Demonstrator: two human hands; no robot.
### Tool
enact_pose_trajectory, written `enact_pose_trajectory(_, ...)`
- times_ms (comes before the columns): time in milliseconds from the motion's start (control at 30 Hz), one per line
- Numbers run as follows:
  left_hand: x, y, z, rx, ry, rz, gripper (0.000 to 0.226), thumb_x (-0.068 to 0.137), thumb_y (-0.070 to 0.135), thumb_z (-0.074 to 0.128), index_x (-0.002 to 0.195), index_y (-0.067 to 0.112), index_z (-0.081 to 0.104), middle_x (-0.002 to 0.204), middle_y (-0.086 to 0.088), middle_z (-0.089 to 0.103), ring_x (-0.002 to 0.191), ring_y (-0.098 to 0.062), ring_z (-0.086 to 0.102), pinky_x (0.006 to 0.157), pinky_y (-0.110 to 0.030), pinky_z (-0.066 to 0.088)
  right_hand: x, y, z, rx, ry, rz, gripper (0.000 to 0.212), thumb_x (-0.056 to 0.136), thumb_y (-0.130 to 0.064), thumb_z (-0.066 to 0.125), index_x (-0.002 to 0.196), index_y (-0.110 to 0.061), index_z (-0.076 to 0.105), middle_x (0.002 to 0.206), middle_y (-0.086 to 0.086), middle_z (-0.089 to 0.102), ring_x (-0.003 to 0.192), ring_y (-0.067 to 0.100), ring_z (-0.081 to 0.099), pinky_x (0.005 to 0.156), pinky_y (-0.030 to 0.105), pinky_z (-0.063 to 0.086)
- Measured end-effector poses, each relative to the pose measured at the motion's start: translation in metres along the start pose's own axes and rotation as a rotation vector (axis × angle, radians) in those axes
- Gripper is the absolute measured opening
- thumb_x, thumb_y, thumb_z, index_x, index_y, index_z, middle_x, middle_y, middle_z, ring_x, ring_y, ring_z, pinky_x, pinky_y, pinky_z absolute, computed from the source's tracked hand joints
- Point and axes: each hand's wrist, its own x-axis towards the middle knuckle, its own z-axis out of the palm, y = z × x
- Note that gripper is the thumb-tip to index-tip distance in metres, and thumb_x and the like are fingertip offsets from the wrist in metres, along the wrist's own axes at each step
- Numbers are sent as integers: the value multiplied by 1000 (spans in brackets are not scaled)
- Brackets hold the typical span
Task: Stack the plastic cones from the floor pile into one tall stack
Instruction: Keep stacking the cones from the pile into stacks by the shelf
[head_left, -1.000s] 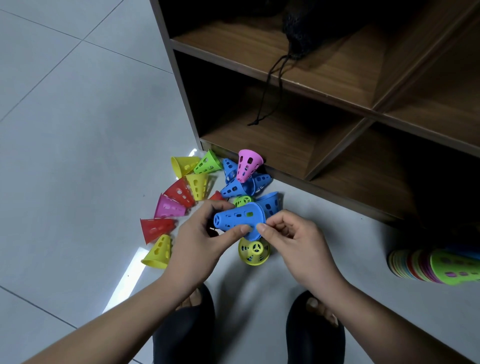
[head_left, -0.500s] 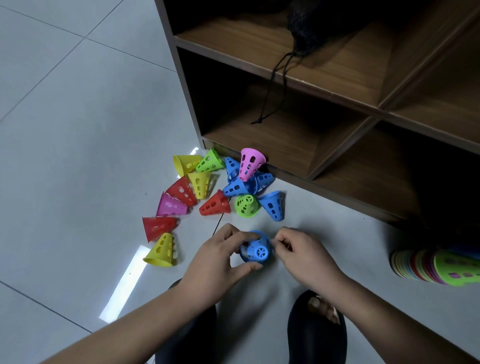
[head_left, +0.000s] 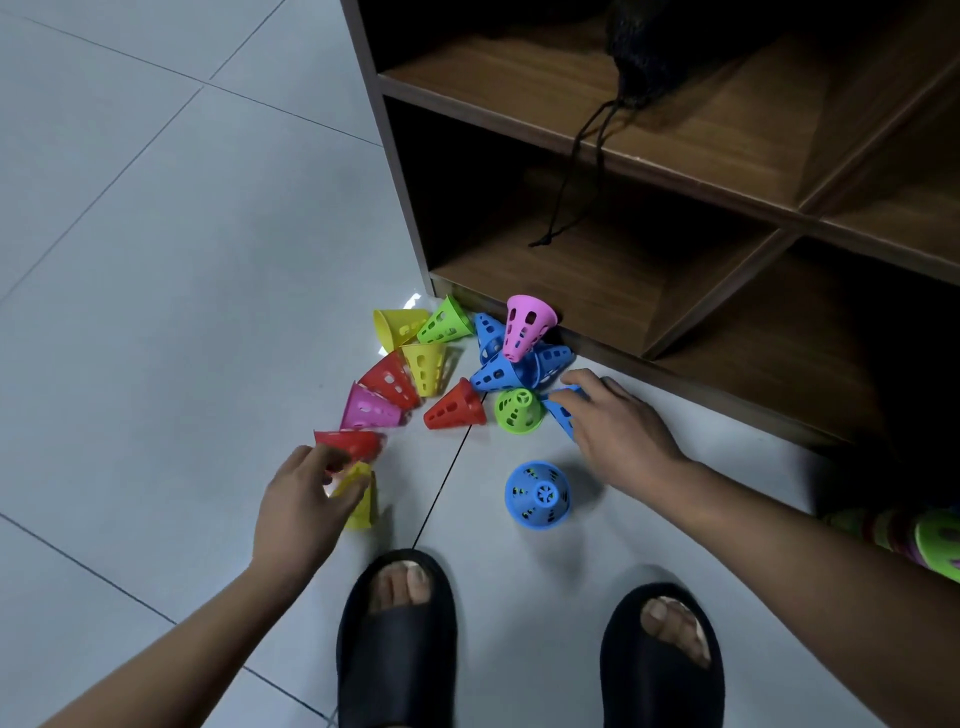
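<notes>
The upright blue cone (head_left: 537, 494) stands wide-end-down between our hands, ready for more, so our left hand (head_left: 304, 501) pinches the yellow cone (head_left: 363, 506) at its fingertips and our right hand (head_left: 621, 434) curls round a loose blue cone (head_left: 562, 415) under its fingers.

The right hand (head_left: 618, 426) hides most of the lying blue cone (head_left: 563, 414) beyond the upright blue cone (head_left: 537, 496). Right of that, the frame crops the cone stack (head_left: 935, 543); left, the blurred left hand (head_left: 304, 499) half-covers a yellow cone (head_left: 363, 512).

Blue cone stack (head_left: 537, 494) standing upright, multicoloured cone pile (head_left: 454, 408) scattered just behind
</notes>
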Motion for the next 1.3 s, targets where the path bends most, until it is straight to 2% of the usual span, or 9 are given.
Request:
enact_pose_trajectory(167,-11,-18,2,37,-45,-93,35,80,48,87,102,30,66,98,12,58,85,-12,62,70,-36,55,-8,9,6,-10,15,10,37,79,1,69,110,-19,62,120,1,54,96,27,60,73,42,55)
enact_pose_trajectory(267,-14,-18,7,49,-82,-129,44,76,54,86,106,31,63,100,11,59,84,-12,63,68,-34,55,-16,8,8,-16,31,23,35,76,3,73,94,-21,55,99,1,53,84,26,58,60,34,41)
enact_pose_trajectory(367,-12,-14,11,70,-155,-167,53,73,58,83,112,32,59,101,10,65,83,-11,64,66,-31,53,-24,8,8,60,52,73,29,90,-6,70,91,-23,47,90,-4,51,77,23,55,59,32,35)
enact_pose_trajectory(500,-7,-6,14,108,-241,-206,56,74,54,79,120,32,56,108,6,74,86,-21,67,67,-33,52,-35,4,-13,396,147,232,16,98,-14,68,99,-24,56,91,-10,60,81,16,61,71,38,55)
enact_pose_trajectory(633,-6,15,8,16,-209,-132,51,79,55,80,121,33,61,106,11,72,90,-18,67,72,-33,53,-48,-9,-47,778,274,418,12,99,-15,70,107,-25,68,93,-13,70,88,5,68,79,24,54)
enact_pose_trajectory(800,-6,52,-8,-180,-160,-7,39,84,45,81,119,38,65,107,20,71,99,-3,68,82,-33,57,-62,-30,-77,1330,289,494,10,101,-7,66,105,-16,71,83,2,71,72,17,63,70,28,53)
enact_pose_trajectory(933,-10,85,-23,-364,-136,50,38,92,40,79,127,40,64,117,22,71,103,0,67,87,-30,57,-70,-49,-71,1611,163,509,11,99,2,61,106,-2,68,80,10,66,69,20,57,62,27,50)
enact_pose_trajectory(1067,-18,119,-40,-504,-151,143,40,96,36,77,132,40,61,123,21,70,115,-4,67,94,-26,53,-77,-58,-52,1667,47,539,10,99,4,61,105,1,68,76,11,63,67,20,56,60,27,49)
enact_pose_trajectory(1300,-36,161,-54,-767,-185,298,48,93,23,82,134,26,60,129,4,68,122,-27,66,99,-38,56,-88,-57,-14,1518,-36,613,6,101,-3,65,102,-2,71,74,14,65,68,22,60,64,32,51)
